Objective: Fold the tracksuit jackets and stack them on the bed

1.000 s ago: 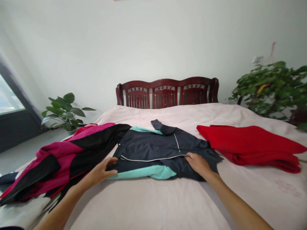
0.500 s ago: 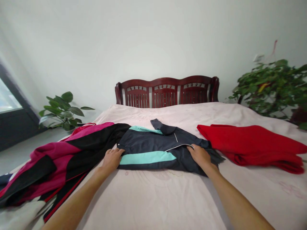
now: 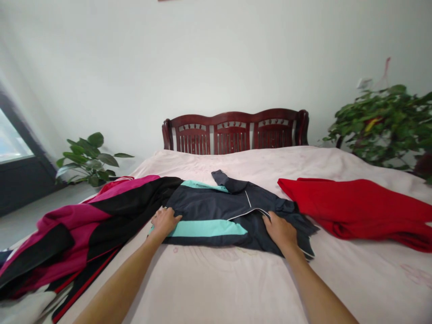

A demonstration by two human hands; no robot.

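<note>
A dark navy jacket (image 3: 202,205) with turquoise panels and white piping lies sideways across the bed, one sleeve pointing to the far side. My left hand (image 3: 165,221) is closed at the jacket's left end, its fingers bent over the edge beside the turquoise strip. Toward the right end, my right hand (image 3: 281,231) pinches the fabric at the white-piped edge, which is raised a little. Both thumbs are partly hidden, and the underside of the jacket cannot be seen.
A magenta and black garment (image 3: 118,202) is heaped at the left, over other clothes. Folded red cloth (image 3: 354,209) lies at the right on the pale pink bedsheet (image 3: 216,279). Behind stand a dark wooden headboard (image 3: 232,130) and leafy plants (image 3: 91,157) on both sides.
The jacket's left end now reaches further left, with turquoise showing past my left hand. A white-edged corner shows below my right wrist. The view has tipped slightly upward.
</note>
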